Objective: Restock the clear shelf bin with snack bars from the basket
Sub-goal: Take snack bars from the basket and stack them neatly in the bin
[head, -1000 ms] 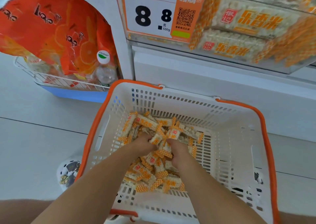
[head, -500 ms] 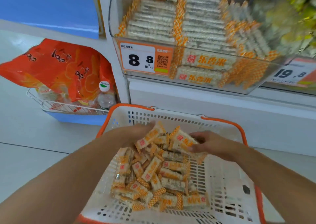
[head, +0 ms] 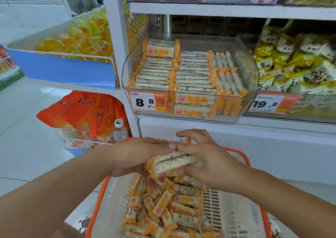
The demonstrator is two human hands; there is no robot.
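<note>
Both hands cup a bundle of snack bars (head: 172,163), pale knobbly rice slabs in crinkled orange-checked wrappers: the left hand (head: 134,156) curls round it from nine o'clock, the right hand (head: 205,161) from three. Below, at six o'clock, the slotted white plastic basket (head: 234,217) with an orange rim holds a loose heap of bars (head: 163,208). At twelve o'clock the clear shelf bin (head: 245,85), smooth with rounded corners, holds neat stacked rows.

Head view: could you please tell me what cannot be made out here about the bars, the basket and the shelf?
- How many snack bars the hands hold: the left hand and right hand cover the bundle.
- The basket: its near side is cut off by the bottom edge.
- Free space at the back of the clear shelf bin: hidden behind stacked bars.
- The price tag: its small print is too small.
</note>
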